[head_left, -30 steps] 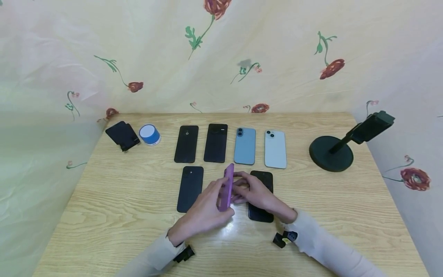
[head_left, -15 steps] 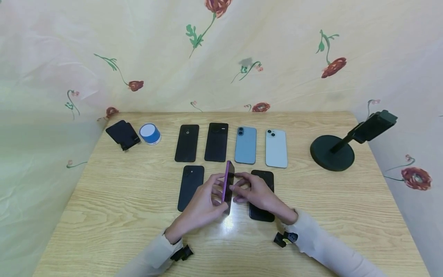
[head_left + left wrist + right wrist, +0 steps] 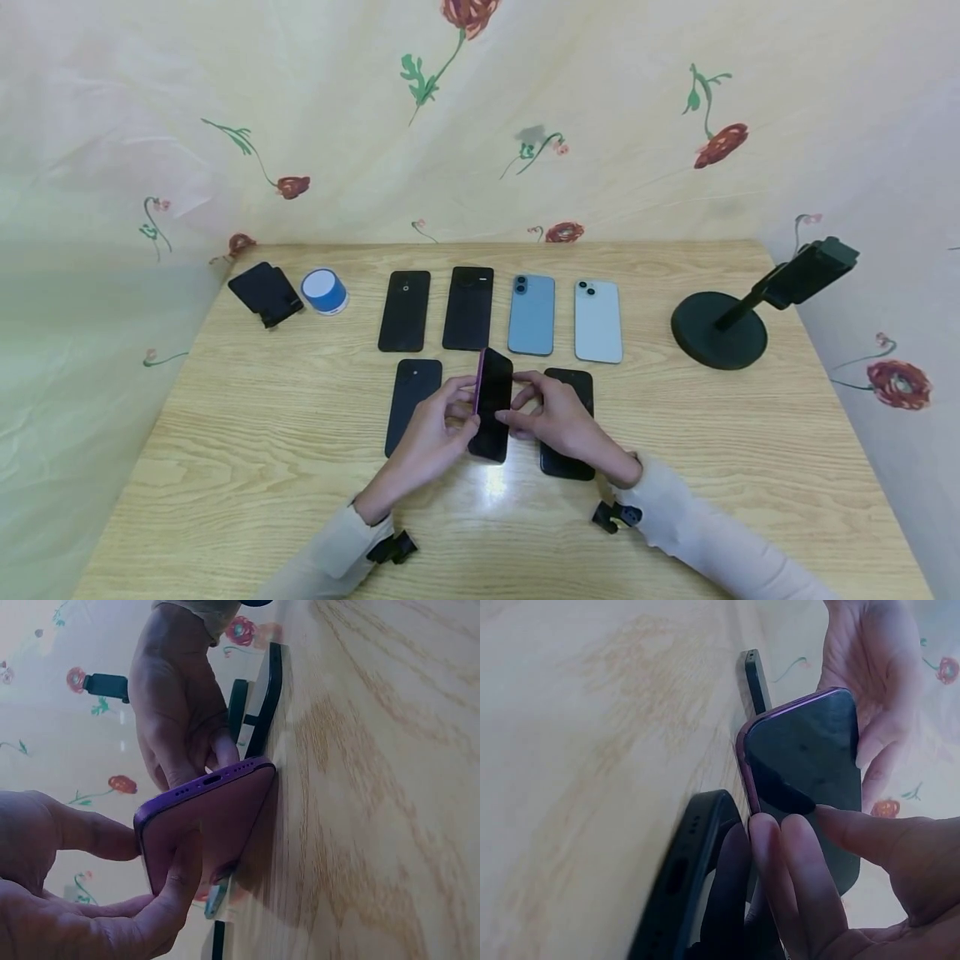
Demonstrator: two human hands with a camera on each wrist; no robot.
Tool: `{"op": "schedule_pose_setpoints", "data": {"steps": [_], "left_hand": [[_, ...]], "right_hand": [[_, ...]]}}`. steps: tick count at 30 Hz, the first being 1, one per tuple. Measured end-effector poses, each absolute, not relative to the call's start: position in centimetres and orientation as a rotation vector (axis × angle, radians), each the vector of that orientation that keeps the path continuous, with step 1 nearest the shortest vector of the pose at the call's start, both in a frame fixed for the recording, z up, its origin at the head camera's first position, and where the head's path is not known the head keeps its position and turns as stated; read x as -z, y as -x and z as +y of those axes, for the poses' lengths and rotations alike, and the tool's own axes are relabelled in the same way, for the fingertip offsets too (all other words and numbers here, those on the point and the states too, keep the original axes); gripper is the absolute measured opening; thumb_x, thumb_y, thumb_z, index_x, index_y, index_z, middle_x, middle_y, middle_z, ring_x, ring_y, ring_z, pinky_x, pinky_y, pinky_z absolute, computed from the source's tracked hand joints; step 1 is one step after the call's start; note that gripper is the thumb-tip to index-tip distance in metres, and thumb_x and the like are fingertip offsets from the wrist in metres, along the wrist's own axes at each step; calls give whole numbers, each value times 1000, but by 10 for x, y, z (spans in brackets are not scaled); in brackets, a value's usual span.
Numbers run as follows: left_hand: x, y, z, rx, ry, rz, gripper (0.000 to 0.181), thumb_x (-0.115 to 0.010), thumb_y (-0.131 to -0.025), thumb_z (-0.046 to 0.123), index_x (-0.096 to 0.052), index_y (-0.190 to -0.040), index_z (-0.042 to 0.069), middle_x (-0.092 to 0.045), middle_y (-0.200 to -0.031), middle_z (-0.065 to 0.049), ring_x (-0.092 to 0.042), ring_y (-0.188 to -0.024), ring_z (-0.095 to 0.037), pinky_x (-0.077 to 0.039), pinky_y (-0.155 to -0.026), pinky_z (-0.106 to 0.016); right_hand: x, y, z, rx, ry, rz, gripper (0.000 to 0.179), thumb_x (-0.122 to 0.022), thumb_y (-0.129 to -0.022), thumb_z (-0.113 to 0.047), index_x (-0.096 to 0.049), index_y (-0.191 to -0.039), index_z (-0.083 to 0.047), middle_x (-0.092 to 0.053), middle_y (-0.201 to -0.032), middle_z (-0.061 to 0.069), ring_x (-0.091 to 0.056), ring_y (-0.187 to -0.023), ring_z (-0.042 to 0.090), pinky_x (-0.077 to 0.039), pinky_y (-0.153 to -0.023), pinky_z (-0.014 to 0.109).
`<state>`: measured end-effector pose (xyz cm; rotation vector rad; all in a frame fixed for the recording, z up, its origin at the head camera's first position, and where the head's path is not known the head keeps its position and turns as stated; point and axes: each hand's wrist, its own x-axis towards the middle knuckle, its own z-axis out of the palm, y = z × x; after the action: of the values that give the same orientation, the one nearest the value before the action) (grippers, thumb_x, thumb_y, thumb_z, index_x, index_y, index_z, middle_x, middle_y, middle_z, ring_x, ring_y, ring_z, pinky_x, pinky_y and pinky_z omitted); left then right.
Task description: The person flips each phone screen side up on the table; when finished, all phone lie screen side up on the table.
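In the head view, a purple-edged phone [image 3: 493, 392] stands tilted up over the middle of the table, its dark screen facing up and right. My left hand [image 3: 433, 432] grips its left side, with the thumb on the front near the lower edge. My right hand [image 3: 561, 418] pinches the right side, thumb tip on the screen. In the left wrist view the phone's purple bottom edge [image 3: 214, 778] shows its charging port. A black phone [image 3: 566, 462] lies partly hidden under my right hand, and a dark blue phone [image 3: 416, 387] lies partly behind my left.
A back row holds two black phones [image 3: 405, 312] [image 3: 468, 308], a blue phone [image 3: 532, 317] and a pale blue phone [image 3: 598, 323]. A black stand [image 3: 718, 329] is at right. A folded black stand [image 3: 264, 292] and a blue-white cylinder [image 3: 324, 292] sit at back left.
The purple phone has turned from nearly edge-on, its purple back toward the left, to show its dark screen. My left hand has shifted slightly left with it; the right hand stays near the same spot.
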<state>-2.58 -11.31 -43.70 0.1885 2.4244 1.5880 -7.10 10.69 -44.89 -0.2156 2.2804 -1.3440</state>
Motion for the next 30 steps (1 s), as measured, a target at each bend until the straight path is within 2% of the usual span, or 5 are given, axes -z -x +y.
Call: {"op": "schedule_pose_setpoints", "data": {"steps": [8, 16, 30], "left_hand": [[440, 29, -117, -1525, -171, 2479, 52, -69, -93, 0, -57, -143, 2, -66, -106, -10, -70, -93, -17, -56, -76, -21], [443, 31, -119, -1443, -165, 2506, 51, -71, -92, -2, -57, -142, -3, -65, -109, -14, -70, -90, -18, -54, -74, -20], [446, 29, -115, -1252, -175, 2603, 50, -73, -91, -2, -58, -138, -8, -63, -106, -11, -65, -91, -17, -54, -78, -25]], "right_hand": [[450, 70, 107, 1277, 234, 2383, 76, -86, -86, -20, -50, -150, 1, -73, -105, 9, -71, -66, 9, -53, -62, 22], [451, 68, 107, 1213, 257, 2478, 79, -89, -82, -19, -52, -149, -1, -73, -103, 7, -60, -65, 9, -47, -59, 21], [451, 64, 105, 1205, 292, 2532, 81, -92, -78, -14, -52, -147, 0, -72, -102, 8, -61, -61, 7, -50, -59, 21]]}}
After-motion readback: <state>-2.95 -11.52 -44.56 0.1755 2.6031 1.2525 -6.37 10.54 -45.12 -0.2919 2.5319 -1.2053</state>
